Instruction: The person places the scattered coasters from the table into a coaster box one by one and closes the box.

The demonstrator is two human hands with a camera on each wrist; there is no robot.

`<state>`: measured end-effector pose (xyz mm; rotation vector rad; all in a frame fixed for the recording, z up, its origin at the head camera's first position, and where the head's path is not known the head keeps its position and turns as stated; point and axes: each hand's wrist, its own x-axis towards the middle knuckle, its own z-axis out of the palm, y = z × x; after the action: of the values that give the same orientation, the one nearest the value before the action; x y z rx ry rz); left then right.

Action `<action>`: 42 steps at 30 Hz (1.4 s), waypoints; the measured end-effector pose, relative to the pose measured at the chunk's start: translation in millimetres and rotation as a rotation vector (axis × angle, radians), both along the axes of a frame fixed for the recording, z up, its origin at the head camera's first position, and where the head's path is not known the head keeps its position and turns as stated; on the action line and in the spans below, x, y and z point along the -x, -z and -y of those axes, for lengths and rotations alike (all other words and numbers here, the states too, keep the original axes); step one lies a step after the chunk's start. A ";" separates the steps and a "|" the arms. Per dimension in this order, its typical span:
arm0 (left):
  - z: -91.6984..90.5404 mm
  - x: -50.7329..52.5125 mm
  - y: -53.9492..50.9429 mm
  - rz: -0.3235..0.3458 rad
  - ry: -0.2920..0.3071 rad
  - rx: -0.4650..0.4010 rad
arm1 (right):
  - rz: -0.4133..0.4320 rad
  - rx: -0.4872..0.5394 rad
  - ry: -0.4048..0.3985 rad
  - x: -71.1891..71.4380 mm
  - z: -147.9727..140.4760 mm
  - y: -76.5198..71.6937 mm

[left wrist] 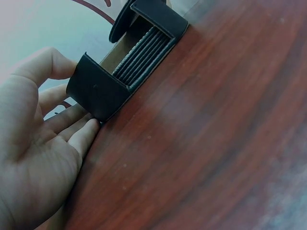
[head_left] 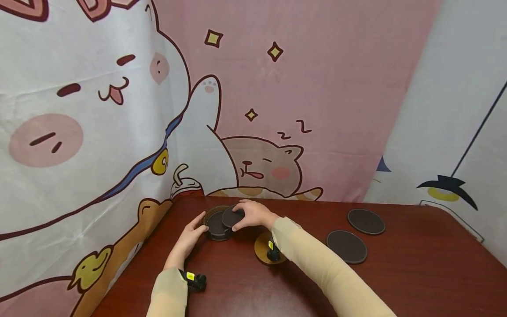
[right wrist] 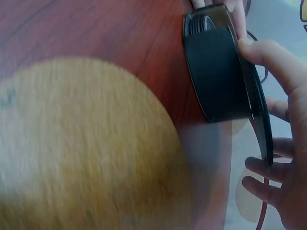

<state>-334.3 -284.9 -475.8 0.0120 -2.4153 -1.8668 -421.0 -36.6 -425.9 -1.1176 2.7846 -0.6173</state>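
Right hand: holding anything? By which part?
The right hand grips a dark round coaster by opposite parts of its rim.

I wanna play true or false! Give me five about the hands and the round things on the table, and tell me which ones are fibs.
1. The left hand touches the coaster box. True.
2. The right hand is holding nothing. False: it holds a round black coaster.
3. Two other black coasters lie on the table. True.
4. There is nothing inside the coaster box. False: a stack of coasters shows through the gap in its side.
5. The table is bright blue. False: it is reddish brown.
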 end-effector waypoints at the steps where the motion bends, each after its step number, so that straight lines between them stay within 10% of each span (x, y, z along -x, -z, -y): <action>1: 0.1 -0.2 0.1 0.000 -0.003 0.003 | -0.003 -0.002 -0.003 -1.3 2.1 0.3; 8: 2.4 4.9 7.2 0.009 -0.016 0.006 | -0.040 0.019 -0.017 -4.7 14.2 4.9; 31: -9.2 -14.0 -22.4 0.040 0.023 -0.020 | -0.033 0.076 -0.075 -14.7 22.0 15.5; 42: 3.5 4.9 7.9 0.026 -0.005 -0.018 | -0.003 0.147 -0.137 -24.0 -8.7 7.5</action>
<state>-339.2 -288.4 -483.7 0.0435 -2.4125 -1.8979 -397.1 -27.9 -433.4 -1.3240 2.6735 -0.8152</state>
